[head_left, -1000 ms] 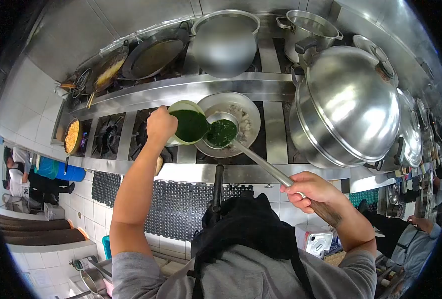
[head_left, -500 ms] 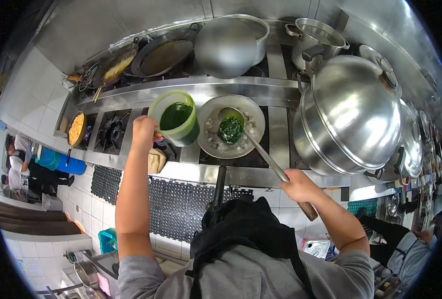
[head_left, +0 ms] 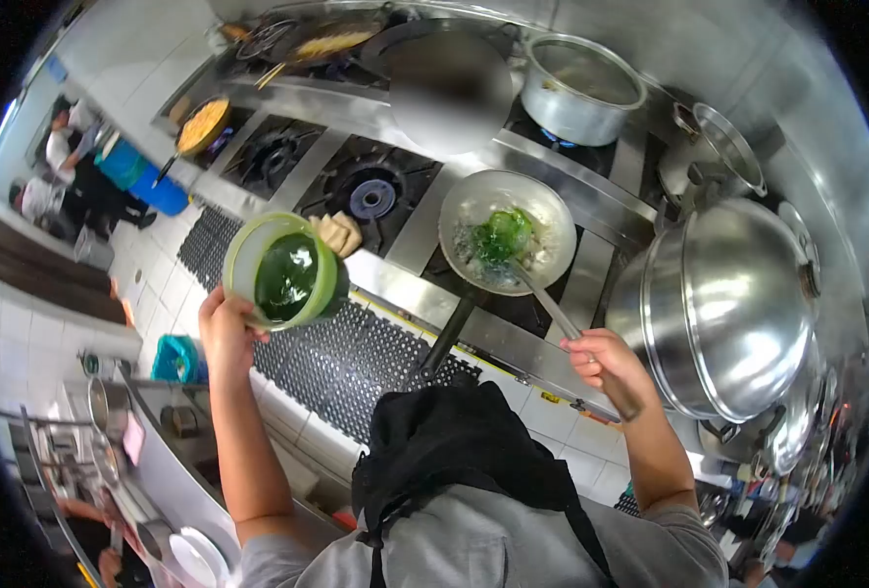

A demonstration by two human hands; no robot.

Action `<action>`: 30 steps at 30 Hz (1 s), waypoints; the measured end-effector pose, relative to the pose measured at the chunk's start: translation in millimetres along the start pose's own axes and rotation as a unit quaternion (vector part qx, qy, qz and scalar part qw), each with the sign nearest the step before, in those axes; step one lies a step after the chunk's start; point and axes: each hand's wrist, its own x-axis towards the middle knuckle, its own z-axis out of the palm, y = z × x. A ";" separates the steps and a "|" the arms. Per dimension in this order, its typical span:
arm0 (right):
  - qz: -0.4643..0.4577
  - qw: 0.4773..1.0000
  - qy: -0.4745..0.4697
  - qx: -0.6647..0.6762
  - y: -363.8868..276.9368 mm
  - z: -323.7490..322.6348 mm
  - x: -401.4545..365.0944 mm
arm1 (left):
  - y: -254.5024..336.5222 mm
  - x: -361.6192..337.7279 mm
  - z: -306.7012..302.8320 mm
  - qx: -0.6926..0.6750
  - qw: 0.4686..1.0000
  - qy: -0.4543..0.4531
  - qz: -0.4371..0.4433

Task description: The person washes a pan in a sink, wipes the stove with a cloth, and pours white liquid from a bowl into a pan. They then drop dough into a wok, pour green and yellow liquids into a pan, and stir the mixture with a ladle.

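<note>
Both hands closed: left hand [head_left: 226, 328] gripping green tub [head_left: 279, 271]; right hand [head_left: 606, 358] clasping ladle [head_left: 552, 309], bowl seemingly resting in pan [head_left: 507, 244].

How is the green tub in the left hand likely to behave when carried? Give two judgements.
The tub likely sloshes or spills readily: it is lidless, tilted, and holds dark green liquid. It probably feels awkward, since the left hand grips it at one side only.
</note>
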 end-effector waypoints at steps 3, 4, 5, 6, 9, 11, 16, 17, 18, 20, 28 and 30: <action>0.074 0.982 -0.103 0.137 6.7 -22.4 11.4 | -16.9 -23.1 -71.0 0.021 0.998 0.053 -0.018; 0.050 0.990 -0.083 0.100 7.8 -16.4 5.4 | -25.8 -27.9 -96.9 0.028 0.997 0.073 -0.010; 0.053 0.991 -0.084 0.092 7.9 -7.0 -3.3 | -30.9 -36.3 -120.1 0.027 0.995 0.092 -0.009; 0.014 0.999 -0.034 0.020 9.2 5.1 -13.4 | -33.0 -48.0 -142.8 0.019 0.995 0.102 -0.008; -0.055 0.994 0.039 -0.085 16.6 24.5 -30.1 | -37.7 -75.9 -215.0 0.041 0.985 0.165 -0.020; -0.086 0.988 0.060 -0.117 20.7 33.8 -34.7 | -40.7 -100.1 -257.2 0.017 0.984 0.180 0.000; -0.190 0.934 0.172 -0.249 37.2 37.2 -31.1 | -50.2 -151.2 -371.7 0.049 0.966 0.254 0.003; -0.218 0.903 0.220 -0.298 41.6 40.1 -31.3 | -53.9 -162.3 -396.0 0.043 0.964 0.263 -0.013; -0.238 0.883 0.247 -0.319 46.5 44.4 -31.5 | -53.1 -175.8 -407.6 0.044 0.958 0.282 -0.009; -0.304 0.747 0.308 -0.505 50.7 14.7 -12.3 | -54.6 -207.0 -436.1 0.031 0.950 0.312 -0.008; -0.278 0.574 0.293 -0.712 52.2 -56.8 116.2 | -69.7 -305.3 -505.9 0.017 0.900 0.432 -0.057; -0.270 0.572 0.304 -0.712 49.9 -105.6 159.5 | -74.8 -326.8 -518.2 -0.034 0.880 0.469 -0.066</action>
